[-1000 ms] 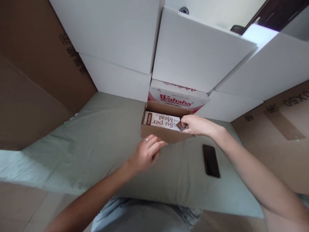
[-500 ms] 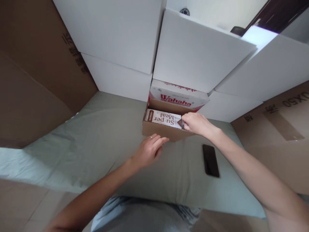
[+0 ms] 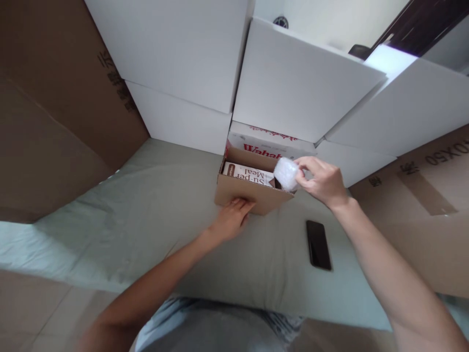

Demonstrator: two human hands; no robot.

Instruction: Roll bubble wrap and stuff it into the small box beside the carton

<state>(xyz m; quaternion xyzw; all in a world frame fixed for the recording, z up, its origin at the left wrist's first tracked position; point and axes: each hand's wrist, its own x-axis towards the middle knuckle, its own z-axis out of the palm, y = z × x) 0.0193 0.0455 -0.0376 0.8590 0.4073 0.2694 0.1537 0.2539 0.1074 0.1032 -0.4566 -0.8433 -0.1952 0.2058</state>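
A: What moved?
B: The right hand (image 3: 324, 181) was down in the carton's right end half a second ago; now it is up at the rim with a white bundle (image 3: 286, 173). The left hand (image 3: 232, 217) has moved forward to the carton (image 3: 267, 199).
A: How does the bundle look?
B: Small, rounded and pale, with a slightly shiny, wrapped look. What is inside can't be told.
A: The grip?
B: The right thumb and fingers are closed on the bundle's right side. The left hand holds nothing that shows; its fingers are half spread and loosely bent against the carton's front wall.
A: And around the bundle?
B: It is over the carton's right end, beside the Meal box (image 3: 251, 174), which lies inside with its print upside down. The carton's top is open, its cut edges bare.
A: Room to move?
B: Tight behind, where the Wahaha box (image 3: 249, 141) stands under a white box (image 3: 308, 78). To the left, a broad stretch of green cloth (image 3: 164, 205) runs to a brown box (image 3: 54, 122). To the right there is less, and a phone (image 3: 318, 244) lies on the cloth nearer the person.
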